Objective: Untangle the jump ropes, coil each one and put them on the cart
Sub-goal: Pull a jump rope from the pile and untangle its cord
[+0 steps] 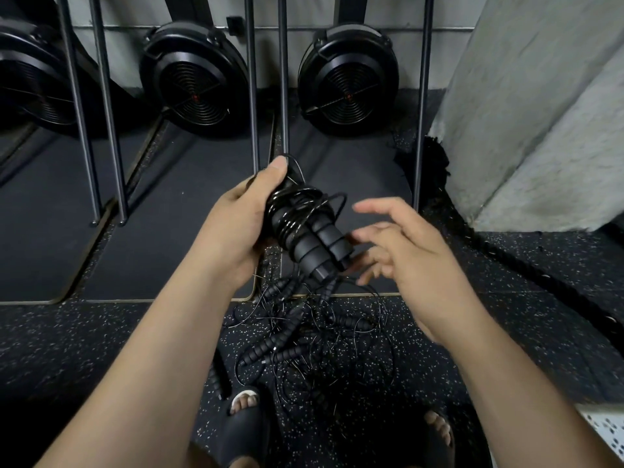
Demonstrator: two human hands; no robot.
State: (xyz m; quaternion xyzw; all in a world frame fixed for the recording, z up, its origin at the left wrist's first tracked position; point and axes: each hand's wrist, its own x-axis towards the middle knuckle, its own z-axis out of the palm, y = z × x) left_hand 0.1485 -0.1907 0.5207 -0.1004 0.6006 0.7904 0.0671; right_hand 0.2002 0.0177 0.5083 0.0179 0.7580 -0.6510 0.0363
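Sandalled foot (244, 420) by tangled ropes (304, 346), left hand (236, 224) gripping coiled rope (304, 228), right hand (405, 251) open beside, mat edge (152, 300) beyond

Glossy thin cable (297, 214) wraps matt ribbed handles (314, 244); floor (506, 298) speckled rubber.

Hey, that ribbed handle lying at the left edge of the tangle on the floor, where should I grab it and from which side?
Likely the ribbed handle itself, round its middle, reaching down from the left side with the open right hand. It is thick and juts out of the tangle there; farther right the loops lie denser.
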